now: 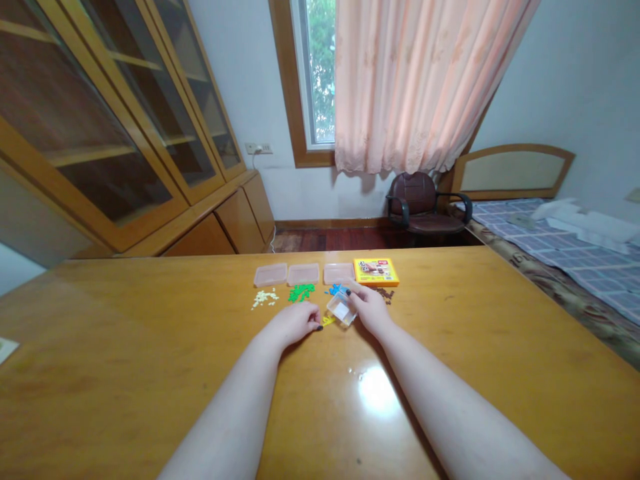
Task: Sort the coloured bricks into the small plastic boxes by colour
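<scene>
We see a small clear plastic box (pixel 341 308), held tilted by the right hand (pixel 369 309), and through its wall we can notice something white and flat inside. Just beside the box, toward the left hand (pixel 294 323), lie a few small yellow pieces (pixel 328 321), very near to the fingers (pixel 314 320) of that hand. Small blue pieces (pixel 334 289) lie in a loose group just behind the box.

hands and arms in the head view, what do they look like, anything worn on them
The left forearm and right forearm are bare, with no sleeves, watches or bracelets in view. The left hand and right hand wear no gloves, and the fingernails look painted black.
</scene>
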`<state>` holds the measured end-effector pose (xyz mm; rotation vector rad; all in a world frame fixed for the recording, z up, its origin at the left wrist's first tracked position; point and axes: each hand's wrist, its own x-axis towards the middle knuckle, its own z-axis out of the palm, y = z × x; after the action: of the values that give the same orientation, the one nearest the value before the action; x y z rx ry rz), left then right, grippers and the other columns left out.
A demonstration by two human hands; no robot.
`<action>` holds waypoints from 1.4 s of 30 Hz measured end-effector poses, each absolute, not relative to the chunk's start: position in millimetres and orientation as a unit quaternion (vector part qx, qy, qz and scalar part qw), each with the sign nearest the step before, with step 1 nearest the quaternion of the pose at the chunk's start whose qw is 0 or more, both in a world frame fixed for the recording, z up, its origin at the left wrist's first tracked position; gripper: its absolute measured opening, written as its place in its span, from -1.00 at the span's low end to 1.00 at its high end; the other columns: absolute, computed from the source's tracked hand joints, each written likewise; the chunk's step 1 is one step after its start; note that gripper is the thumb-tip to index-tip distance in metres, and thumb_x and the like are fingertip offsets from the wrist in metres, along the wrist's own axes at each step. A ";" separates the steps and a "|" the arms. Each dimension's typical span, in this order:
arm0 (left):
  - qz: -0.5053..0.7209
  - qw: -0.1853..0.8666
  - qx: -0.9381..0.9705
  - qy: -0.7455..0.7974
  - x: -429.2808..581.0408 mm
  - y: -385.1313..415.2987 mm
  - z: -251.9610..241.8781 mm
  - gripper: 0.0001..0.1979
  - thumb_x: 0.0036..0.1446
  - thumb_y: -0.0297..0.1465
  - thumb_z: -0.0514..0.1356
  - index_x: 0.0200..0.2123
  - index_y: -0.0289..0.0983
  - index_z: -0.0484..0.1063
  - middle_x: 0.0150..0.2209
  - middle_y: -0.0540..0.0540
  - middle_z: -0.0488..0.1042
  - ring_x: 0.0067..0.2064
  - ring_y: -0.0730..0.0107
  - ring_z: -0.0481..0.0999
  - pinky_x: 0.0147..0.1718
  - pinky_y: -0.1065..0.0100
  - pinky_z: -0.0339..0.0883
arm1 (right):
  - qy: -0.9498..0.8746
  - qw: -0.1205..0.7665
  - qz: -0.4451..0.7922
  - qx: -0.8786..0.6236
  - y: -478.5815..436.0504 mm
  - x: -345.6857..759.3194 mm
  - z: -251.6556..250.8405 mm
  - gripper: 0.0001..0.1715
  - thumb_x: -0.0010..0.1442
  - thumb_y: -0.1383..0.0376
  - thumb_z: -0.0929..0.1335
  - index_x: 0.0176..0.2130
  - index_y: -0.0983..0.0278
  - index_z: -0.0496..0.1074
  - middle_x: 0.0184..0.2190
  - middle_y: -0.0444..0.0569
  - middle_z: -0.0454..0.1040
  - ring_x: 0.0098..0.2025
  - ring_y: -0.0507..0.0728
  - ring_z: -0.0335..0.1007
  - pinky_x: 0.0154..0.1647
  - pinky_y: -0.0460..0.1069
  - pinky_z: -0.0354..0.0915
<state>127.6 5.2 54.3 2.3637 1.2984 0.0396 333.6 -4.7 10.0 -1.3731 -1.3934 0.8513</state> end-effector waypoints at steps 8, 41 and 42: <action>0.033 0.207 0.844 0.494 131.1 1.6 59.2 -0.88 0.04 -0.41 0.05 -0.46 -0.25 0.35 -0.45 -0.02 0.42 -0.41 0.40 0.35 -0.45 0.43 0.13 | -0.577 0.468 0.335 -0.580 -6.6 332.2 15.5 -0.65 0.03 0.29 0.25 -0.19 0.29 0.48 -0.29 -0.03 0.53 -0.26 0.14 0.42 -0.18 0.03 0.27; 0.064 0.214 0.872 0.437 124.6 6.8 56.6 -0.84 0.03 -0.44 0.09 -0.31 -0.19 0.43 -0.26 -0.03 0.44 -0.22 0.35 0.38 -0.20 0.37 0.23 | -0.528 0.510 0.356 -0.578 -2.9 336.4 10.6 -0.65 0.03 0.23 0.25 -0.20 0.30 0.47 -0.29 -0.04 0.53 -0.26 0.14 0.42 -0.20 0.01 0.30; 0.063 0.216 0.871 0.438 124.0 6.8 56.6 -0.84 0.02 -0.44 0.09 -0.31 -0.19 0.43 -0.26 -0.03 0.44 -0.21 0.35 0.38 -0.19 0.37 0.23 | -0.527 0.509 0.356 -0.580 -3.1 336.2 11.1 -0.65 0.03 0.23 0.25 -0.21 0.30 0.47 -0.29 -0.03 0.53 -0.26 0.14 0.43 -0.20 0.01 0.30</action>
<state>124.0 6.8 56.6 2.4131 1.2137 0.1739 336.2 -3.1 11.1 -1.3963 -1.2705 0.8580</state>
